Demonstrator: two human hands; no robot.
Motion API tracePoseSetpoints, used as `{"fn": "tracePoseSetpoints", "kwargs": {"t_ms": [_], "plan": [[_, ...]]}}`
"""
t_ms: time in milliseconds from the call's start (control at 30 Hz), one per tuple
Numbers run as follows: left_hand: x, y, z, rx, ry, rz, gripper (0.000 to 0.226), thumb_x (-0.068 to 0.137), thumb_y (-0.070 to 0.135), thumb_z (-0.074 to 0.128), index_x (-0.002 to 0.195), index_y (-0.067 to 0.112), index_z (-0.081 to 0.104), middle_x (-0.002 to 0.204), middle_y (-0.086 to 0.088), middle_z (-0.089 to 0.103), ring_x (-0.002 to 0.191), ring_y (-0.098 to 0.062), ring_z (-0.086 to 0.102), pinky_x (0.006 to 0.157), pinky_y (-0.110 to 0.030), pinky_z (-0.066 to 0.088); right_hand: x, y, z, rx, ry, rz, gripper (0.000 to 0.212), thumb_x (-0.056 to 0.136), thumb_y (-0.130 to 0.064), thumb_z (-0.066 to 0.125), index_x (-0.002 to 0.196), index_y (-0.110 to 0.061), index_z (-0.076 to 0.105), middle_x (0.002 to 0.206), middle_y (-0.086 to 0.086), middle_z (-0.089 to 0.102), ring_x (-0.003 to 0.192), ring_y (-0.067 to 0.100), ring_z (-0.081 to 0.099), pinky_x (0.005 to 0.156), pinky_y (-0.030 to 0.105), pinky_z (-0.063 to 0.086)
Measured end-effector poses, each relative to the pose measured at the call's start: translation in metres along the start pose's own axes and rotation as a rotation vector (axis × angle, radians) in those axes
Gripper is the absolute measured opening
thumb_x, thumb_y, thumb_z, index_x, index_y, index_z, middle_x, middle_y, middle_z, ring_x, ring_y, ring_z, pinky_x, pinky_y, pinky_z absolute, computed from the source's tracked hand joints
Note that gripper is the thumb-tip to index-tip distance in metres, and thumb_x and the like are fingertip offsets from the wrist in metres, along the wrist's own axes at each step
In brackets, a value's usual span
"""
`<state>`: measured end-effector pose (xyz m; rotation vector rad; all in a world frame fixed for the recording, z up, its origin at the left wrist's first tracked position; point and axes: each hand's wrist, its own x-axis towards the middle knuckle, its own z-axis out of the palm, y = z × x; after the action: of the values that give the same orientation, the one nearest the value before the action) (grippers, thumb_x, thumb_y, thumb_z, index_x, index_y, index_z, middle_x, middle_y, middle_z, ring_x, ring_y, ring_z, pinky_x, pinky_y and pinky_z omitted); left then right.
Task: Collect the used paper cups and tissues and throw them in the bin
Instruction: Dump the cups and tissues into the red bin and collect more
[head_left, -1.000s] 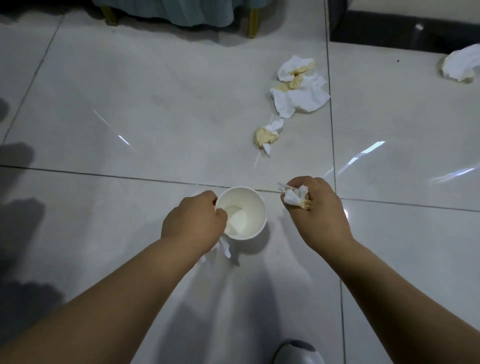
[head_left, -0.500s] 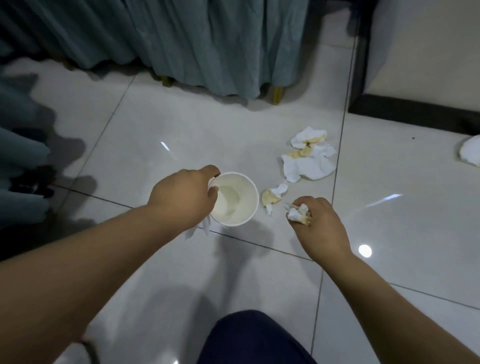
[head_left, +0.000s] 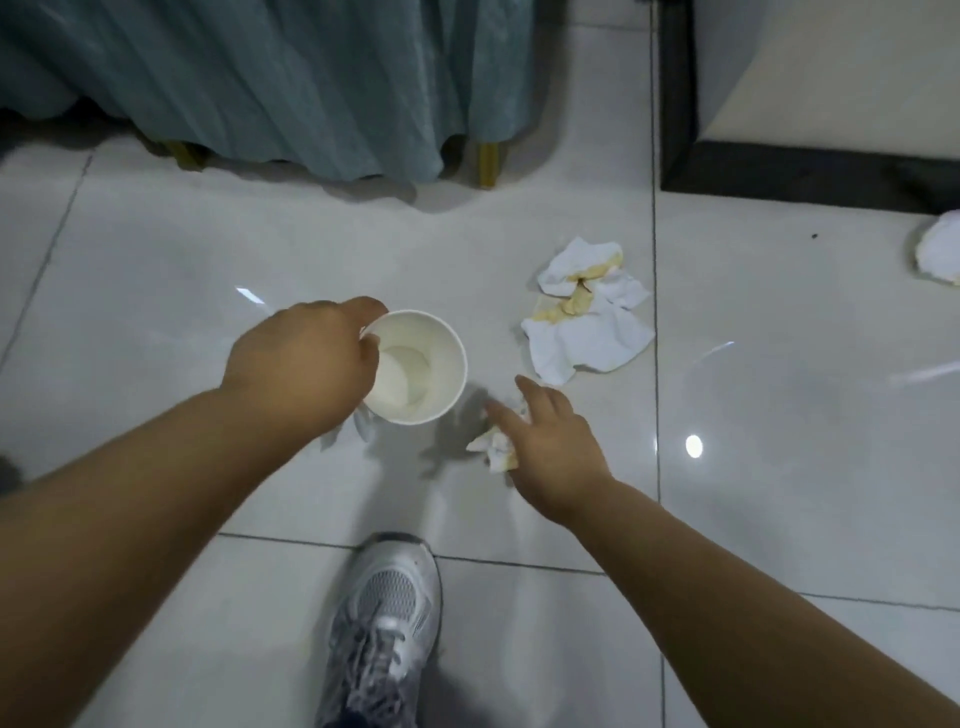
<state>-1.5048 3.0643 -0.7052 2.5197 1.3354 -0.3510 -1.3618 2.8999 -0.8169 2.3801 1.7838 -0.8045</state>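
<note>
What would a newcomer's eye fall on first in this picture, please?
Probably the white cup at centre, gripped at the rim by the left hand. Next, the right hand reaching over the floor with a crumpled tissue under it. Beyond lies a yellow-stained tissue pile, and a grey shoe stands below.

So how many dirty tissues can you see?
4: a tissue scrap under the left hand holding the cup, a crumpled wad under the right hand, a stained pile beyond, a white one at the right edge. The pile may be several; hands may hide more.
</note>
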Motion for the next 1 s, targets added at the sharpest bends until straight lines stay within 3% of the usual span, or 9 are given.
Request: {"fn": "tracePoseSetpoints", "kwargs": {"t_ms": [67, 100, 167, 200, 267, 467, 600, 767, 1000], "plan": [[0.011, 0.002, 0.017, -0.030, 0.008, -0.001, 0.027, 0.097, 0.025, 0.040, 0.119, 0.027, 0.055, 0.097, -0.006, 0.064, 0.076, -0.027, 0.057, 0.069, -0.036, 0.051, 0.011, 0.005, 0.018, -0.028, -0.093, -0.010, 0.067, 0.091, -0.019, 0.056, 0.149, -0.025, 0.023, 0.160, 0.010, 0.001, 0.145, 0.036, 0.007, 0.112, 0.048, 0.024], [0.016, 0.002, 0.024, -0.039, 0.015, -0.001, 0.027, 0.097, 0.024, 0.040, 0.119, 0.028, 0.055, 0.096, -0.006, 0.064, 0.080, -0.028, 0.058, 0.071, -0.037, 0.051, 0.014, 0.008, 0.026, -0.040, -0.091, -0.035, 0.067, 0.087, -0.018, 0.062, 0.146, -0.022, 0.030, 0.158, 0.014, 0.011, 0.142, 0.040, 0.016, 0.109, 0.051, 0.030], [0.027, 0.002, 0.035, -0.050, 0.029, -0.005, 0.028, 0.096, 0.025, 0.040, 0.120, 0.028, 0.054, 0.097, -0.006, 0.064, 0.085, -0.029, 0.057, 0.072, -0.037, 0.051, 0.017, 0.013, 0.039, -0.057, -0.023, -0.105, 0.063, 0.065, -0.016, 0.081, 0.124, -0.015, 0.057, 0.129, 0.022, 0.050, 0.108, 0.046, 0.052, 0.080, 0.051, 0.053], [0.031, 0.002, 0.039, -0.058, 0.034, -0.010, 0.029, 0.096, 0.025, 0.039, 0.120, 0.028, 0.054, 0.097, -0.006, 0.064, 0.085, -0.030, 0.057, 0.072, -0.036, 0.050, 0.017, 0.017, 0.042, -0.073, 0.001, -0.112, 0.057, 0.054, -0.016, 0.086, 0.107, -0.014, 0.065, 0.106, 0.018, 0.061, 0.085, 0.040, 0.060, 0.061, 0.043, 0.055], [0.040, 0.002, 0.044, -0.080, 0.046, -0.017, 0.029, 0.096, 0.025, 0.039, 0.122, 0.028, 0.054, 0.098, -0.007, 0.064, 0.084, -0.029, 0.056, 0.070, -0.035, 0.048, 0.017, 0.026, 0.040, -0.041, 0.123, -0.124, 0.050, 0.046, -0.015, 0.087, 0.092, -0.014, 0.066, 0.083, 0.012, 0.061, 0.063, 0.032, 0.058, 0.045, 0.035, 0.050], [0.058, 0.005, 0.045, -0.132, 0.026, 0.003, 0.030, 0.096, 0.025, 0.041, 0.122, 0.028, 0.055, 0.100, -0.007, 0.065, 0.084, -0.029, 0.057, 0.069, -0.032, 0.046, 0.057, 0.056, -0.022, 0.073, 0.502, 0.100, 0.063, 0.059, -0.020, 0.083, 0.118, -0.011, 0.062, 0.105, 0.022, 0.060, 0.083, 0.040, 0.058, 0.066, 0.042, 0.052], [0.072, 0.011, 0.044, -0.162, 0.019, 0.008, 0.029, 0.098, 0.025, 0.041, 0.123, 0.025, 0.056, 0.100, -0.008, 0.065, 0.086, -0.029, 0.059, 0.073, -0.035, 0.050, 0.093, 0.073, -0.041, -0.064, 0.146, 0.312, 0.073, 0.087, -0.041, 0.057, 0.149, -0.038, 0.018, 0.156, 0.012, 0.009, 0.132, 0.037, 0.025, 0.102, 0.045, 0.033], [0.087, 0.016, 0.044, -0.144, 0.012, 0.029, 0.029, 0.097, 0.025, 0.040, 0.122, 0.025, 0.055, 0.099, -0.007, 0.065, 0.084, -0.027, 0.059, 0.070, -0.035, 0.050, 0.105, 0.084, -0.015, -0.169, -0.067, 0.323, 0.091, 0.075, -0.082, 0.040, 0.145, -0.051, -0.010, 0.150, 0.007, -0.038, 0.137, 0.050, -0.026, 0.108, 0.068, -0.004], [0.100, 0.022, 0.041, -0.151, -0.022, 0.045, 0.026, 0.097, 0.025, 0.040, 0.118, 0.025, 0.056, 0.098, -0.005, 0.064, 0.085, -0.026, 0.059, 0.075, -0.040, 0.054, 0.131, 0.106, -0.036, -0.180, -0.044, 0.298, 0.130, 0.052, -0.087, 0.059, 0.134, -0.051, -0.035, 0.141, 0.008, -0.051, 0.132, 0.051, -0.034, 0.103, 0.076, -0.003]]}}
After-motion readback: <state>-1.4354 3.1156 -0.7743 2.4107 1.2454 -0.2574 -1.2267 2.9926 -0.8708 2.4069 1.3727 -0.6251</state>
